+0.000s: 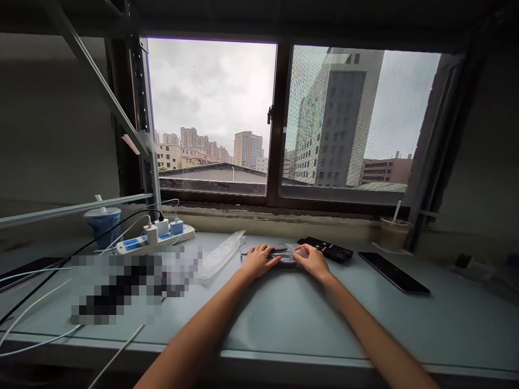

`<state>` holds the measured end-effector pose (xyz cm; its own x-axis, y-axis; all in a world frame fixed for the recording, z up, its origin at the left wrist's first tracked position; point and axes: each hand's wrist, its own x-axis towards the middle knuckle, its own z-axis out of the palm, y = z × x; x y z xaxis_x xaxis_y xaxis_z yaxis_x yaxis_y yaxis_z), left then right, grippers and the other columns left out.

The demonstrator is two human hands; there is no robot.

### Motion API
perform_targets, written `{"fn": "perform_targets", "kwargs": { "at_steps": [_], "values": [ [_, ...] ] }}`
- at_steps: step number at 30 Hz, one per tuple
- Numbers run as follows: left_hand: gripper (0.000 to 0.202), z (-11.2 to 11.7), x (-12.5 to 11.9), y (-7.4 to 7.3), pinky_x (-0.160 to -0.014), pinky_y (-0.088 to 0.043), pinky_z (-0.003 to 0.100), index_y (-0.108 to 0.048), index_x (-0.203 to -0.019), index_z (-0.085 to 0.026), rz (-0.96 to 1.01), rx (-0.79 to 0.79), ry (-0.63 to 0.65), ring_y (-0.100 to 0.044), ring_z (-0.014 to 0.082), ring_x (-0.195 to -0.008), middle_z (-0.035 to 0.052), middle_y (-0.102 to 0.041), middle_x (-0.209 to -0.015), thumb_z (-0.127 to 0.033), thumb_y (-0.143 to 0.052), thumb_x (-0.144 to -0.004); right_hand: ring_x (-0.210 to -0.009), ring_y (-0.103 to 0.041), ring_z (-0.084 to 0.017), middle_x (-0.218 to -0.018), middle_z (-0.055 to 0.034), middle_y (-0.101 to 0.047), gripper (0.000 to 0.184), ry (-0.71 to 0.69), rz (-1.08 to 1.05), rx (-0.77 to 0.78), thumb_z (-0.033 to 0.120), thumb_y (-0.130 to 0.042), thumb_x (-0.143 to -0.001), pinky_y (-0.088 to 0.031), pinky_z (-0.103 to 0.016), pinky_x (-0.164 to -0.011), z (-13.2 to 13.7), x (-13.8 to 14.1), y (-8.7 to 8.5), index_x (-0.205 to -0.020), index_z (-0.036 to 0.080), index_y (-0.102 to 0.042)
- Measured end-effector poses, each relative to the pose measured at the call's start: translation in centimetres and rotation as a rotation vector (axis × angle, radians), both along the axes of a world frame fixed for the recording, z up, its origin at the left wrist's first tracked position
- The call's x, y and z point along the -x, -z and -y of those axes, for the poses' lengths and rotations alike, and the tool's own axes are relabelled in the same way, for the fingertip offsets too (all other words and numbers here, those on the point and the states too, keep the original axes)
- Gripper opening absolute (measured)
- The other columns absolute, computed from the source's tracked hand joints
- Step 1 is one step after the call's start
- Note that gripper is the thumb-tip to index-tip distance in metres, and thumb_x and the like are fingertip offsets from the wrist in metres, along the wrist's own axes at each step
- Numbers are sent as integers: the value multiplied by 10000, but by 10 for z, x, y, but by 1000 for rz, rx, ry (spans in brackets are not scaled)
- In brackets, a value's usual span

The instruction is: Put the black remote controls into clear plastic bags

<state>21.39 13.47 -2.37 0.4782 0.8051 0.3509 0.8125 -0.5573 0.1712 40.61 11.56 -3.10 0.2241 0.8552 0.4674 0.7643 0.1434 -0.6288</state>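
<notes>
Two dark, long items [287,261] in clear plastic lie side by side on the pale table between my hands; their kind is not clear. My left hand [257,261] rests over their left end, fingers stretched out and thumb reaching along the near item. At the right end, my right hand [313,262] pinches the edge of the clear plastic wrapper [300,252] between thumb and fingers. Just beyond the right hand lies a black remote control [330,250]. An empty-looking clear plastic sleeve [223,256] lies left of my left hand.
A power strip [186,233] with chargers and cables occupies the left side, beside a blue cup [103,224]. A blurred-out patch [121,286] covers something nearer. A black phone-like slab [393,273] and a drink cup [394,233] stand right. Windows [211,108] lie beyond.
</notes>
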Motion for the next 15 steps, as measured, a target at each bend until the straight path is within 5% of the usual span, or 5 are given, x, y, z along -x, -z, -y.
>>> {"fn": "perform_targets", "kwargs": {
  "at_steps": [10, 15],
  "values": [
    [441, -11, 3, 0, -979, -305, 366, -503, -1221, -245, -13, 5, 22, -419, 239, -1198, 49, -504, -1279, -465, -312, -890, -811, -582, -172, -915, -66, -630, 258, -4, 45, -37, 329, -582, -713, -429, -250, -704, 3, 3, -8, -917, 179, -632],
    [456, -13, 5, 1, -989, -299, 361, -490, -1234, -247, -13, -6, 41, -403, 243, -1214, 49, -501, -1281, -485, -336, -877, -994, -530, -211, -1049, -85, -595, 319, 180, 107, 40, 363, -425, -826, -401, -303, -828, 1, -5, -8, -1000, 182, -622]
  ]
}}
